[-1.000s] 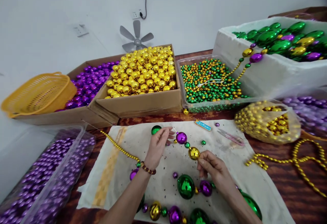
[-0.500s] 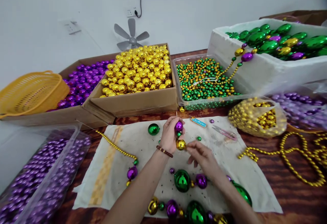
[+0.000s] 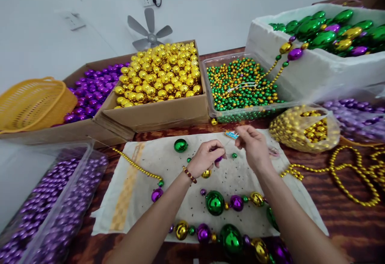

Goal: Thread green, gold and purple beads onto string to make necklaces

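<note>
My left hand, with a beaded bracelet at its wrist, is closed round a purple bead above the white cloth. A gold bead hangs or lies just below that hand. To the right and higher, my right hand pinches something thin and pale, seemingly a thread, which runs toward the left hand. Strung green, purple and gold beads lie nearer me, among them a large green ball. At the left a gold bead strand ends in a purple ball.
Behind the cloth stand a carton of gold balls, a clear bin of small beads and a foam box. An orange basket is at left, a bag of gold beads at right. Scissors are partly hidden by my right hand.
My right hand has moved up and right, away from the gold bead, and now pinches a thin thread. My left hand has turned and lowered, covering most of the purple bead. The view has shifted slightly.
</note>
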`<state>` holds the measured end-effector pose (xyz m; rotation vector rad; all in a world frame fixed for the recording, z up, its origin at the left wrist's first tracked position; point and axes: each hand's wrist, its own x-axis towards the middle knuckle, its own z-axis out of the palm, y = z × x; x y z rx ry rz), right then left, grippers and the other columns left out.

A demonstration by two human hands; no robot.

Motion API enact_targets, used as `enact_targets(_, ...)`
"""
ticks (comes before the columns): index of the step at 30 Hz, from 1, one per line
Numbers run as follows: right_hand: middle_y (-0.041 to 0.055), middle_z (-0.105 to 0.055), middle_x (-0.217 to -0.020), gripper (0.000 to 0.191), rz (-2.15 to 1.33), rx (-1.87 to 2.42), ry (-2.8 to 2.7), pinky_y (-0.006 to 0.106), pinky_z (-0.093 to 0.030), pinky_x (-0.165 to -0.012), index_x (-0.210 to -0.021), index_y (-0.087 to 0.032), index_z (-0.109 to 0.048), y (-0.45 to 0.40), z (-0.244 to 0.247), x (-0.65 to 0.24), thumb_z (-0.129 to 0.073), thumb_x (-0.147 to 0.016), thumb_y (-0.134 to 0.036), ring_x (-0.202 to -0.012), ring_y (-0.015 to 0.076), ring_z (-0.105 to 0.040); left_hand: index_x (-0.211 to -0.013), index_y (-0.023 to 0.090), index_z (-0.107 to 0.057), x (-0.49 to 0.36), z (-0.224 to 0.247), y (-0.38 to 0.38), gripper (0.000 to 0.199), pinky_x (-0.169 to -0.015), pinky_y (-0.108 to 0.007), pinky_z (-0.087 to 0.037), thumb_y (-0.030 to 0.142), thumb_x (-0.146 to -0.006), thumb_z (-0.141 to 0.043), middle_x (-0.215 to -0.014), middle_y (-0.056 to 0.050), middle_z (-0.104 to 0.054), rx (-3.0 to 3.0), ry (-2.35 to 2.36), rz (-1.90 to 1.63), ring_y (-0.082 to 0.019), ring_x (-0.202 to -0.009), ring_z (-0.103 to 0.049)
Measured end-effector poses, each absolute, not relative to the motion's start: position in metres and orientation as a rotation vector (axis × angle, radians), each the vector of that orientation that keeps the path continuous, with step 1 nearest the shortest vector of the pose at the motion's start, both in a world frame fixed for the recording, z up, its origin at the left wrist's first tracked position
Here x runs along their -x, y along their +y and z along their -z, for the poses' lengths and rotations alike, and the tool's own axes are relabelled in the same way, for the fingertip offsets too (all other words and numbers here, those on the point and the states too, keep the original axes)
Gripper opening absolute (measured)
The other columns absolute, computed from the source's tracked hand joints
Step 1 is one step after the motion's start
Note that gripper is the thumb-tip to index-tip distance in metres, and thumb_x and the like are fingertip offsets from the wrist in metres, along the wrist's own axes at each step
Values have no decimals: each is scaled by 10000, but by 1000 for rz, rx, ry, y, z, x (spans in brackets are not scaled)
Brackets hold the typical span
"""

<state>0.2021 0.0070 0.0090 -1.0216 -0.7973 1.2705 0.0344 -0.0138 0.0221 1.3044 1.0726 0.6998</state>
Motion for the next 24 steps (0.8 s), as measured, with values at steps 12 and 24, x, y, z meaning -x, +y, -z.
enact_targets(12,-4,-648,-683,242,-1573,975,-872,187,-437,-435,-816,-184,-549,-26,-2,-177,-579,-865,-419,-468,99,-582,-785,160,-578,-17,-21,-28,185,-348,-146,-272,345,-789,-575,-724,-7,-634,-1111,1037,-637,-61,-457,-539)
enact_targets(24,15,-609,-769,213,-1682,859,-1161,209,-456,-459,-839,-182,-549,-38,-26,-182,-497,-930,-367,-587,128,-616,-813,155,-597,18,-36,-57,179,-439,-167,-400,331,-786,-611,-743,-22,-625,-1182,1123,-572,-120,-632,-611)
